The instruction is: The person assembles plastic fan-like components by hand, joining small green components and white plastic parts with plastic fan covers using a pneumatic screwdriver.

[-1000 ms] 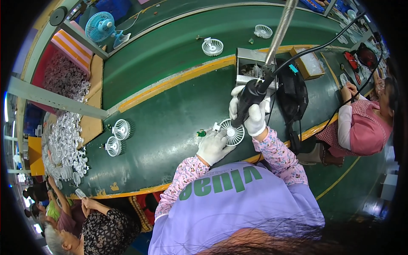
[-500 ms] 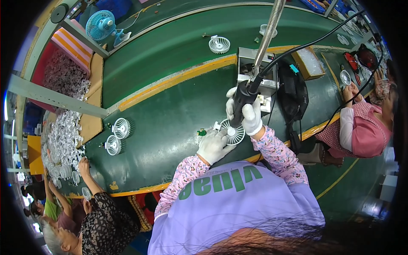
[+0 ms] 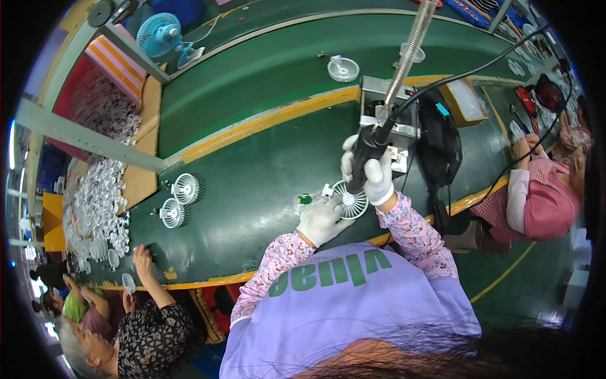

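My right hand, in a white glove, is wrapped round a black electric screwdriver that hangs from a metal spring and has a black cable. The tool points down at the middle of a white finned round lamp housing on the green bench. My left hand, also gloved in white, holds the housing down from its left side, its fingers lying over the rim. The screwdriver's tip is hidden. Just left of the housing lies a small green circuit board.
Two more finned housings stand to the left, near a heap of clear plastic parts. A metal device, black bag and carton sit beyond my right hand. Co-workers sit on both sides. A blue fan stands far left.
My hands keep their hold on the screwdriver and housing. The whole view has shifted slightly. Housings on the far green belt have moved a little right; a left co-worker's hand has moved.
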Motion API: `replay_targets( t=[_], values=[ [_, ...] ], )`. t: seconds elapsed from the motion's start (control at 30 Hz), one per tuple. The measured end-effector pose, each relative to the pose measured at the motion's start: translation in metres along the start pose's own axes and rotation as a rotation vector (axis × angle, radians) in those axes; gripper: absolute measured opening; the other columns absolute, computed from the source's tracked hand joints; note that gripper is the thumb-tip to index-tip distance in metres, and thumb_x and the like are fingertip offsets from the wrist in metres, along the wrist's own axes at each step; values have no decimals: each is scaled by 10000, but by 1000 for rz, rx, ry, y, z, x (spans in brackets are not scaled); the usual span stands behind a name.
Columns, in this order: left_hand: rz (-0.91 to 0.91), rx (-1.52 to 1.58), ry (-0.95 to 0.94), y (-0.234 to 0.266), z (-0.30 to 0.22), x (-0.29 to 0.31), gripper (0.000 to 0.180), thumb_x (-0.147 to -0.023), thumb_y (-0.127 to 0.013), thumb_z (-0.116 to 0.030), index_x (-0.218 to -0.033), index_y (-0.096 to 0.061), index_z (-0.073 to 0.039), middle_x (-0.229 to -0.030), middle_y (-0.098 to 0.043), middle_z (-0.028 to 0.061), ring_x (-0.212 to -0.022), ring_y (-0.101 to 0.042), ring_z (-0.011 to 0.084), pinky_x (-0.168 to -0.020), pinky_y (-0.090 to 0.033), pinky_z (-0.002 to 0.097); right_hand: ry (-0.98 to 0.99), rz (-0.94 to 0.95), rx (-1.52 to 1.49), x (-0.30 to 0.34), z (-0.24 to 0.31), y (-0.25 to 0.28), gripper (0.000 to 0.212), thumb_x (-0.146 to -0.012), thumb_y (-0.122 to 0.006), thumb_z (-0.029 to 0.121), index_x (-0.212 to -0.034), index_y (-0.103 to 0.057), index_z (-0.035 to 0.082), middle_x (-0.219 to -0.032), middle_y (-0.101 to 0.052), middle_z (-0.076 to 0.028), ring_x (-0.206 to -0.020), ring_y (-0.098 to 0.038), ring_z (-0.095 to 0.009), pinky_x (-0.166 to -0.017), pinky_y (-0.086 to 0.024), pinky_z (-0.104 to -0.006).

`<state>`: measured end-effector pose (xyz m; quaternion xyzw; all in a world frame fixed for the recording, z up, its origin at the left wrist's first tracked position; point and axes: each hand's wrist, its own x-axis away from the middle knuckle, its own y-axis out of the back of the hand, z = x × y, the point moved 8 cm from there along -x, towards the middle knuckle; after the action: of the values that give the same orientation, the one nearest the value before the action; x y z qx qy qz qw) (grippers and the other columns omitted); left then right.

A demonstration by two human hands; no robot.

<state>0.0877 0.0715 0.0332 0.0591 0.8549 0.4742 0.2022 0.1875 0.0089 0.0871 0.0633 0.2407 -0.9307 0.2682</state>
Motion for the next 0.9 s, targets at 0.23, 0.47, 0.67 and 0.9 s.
replay_targets(
  t=[0.23, 0.47, 0.67, 0.9],
  values=[
    [-125, -47, 35, 10, 5, 10, 329, -684, -716, -342, -793, -652, -38, -869, -615, 119, -751, -602, 293, -723, -475, 422, -15, -2, -93, 1, -12, -8, 646, -759, -647, 517, -1104, -477, -2, -720, -530, -22, -571, -489, -87, -486, -385, -208],
    [52, 73, 68, -18, 4, 8, 339, -667, -711, -335, -812, -652, -34, -901, -600, 114, -855, -593, 290, -733, -467, 427, -25, -27, -38, 13, -21, 4, 761, -680, -694, 606, -1074, -451, 2, -669, -513, -23, -509, -474, -93, -433, -372, -205],
    [31, 52, 109, -14, 4, 12, 349, -640, -715, -334, -747, -631, -12, -922, -596, 108, -817, -569, 297, -716, -467, 423, 32, 10, -34, 3, 3, -8, 733, -755, -529, 672, -1097, -430, 32, -632, -471, -11, -507, -448, -114, -452, -364, -235],
    [-63, 29, 62, -14, 11, 7, 336, -644, -709, -347, -754, -634, -39, -910, -599, 101, -846, -567, 285, -732, -462, 409, 761, -171, 419, -16, 134, 0, 193, -826, -500, 101, -934, -446, -49, -602, -450, -68, -528, -453, -165, -514, -407, -299]
  ],
)
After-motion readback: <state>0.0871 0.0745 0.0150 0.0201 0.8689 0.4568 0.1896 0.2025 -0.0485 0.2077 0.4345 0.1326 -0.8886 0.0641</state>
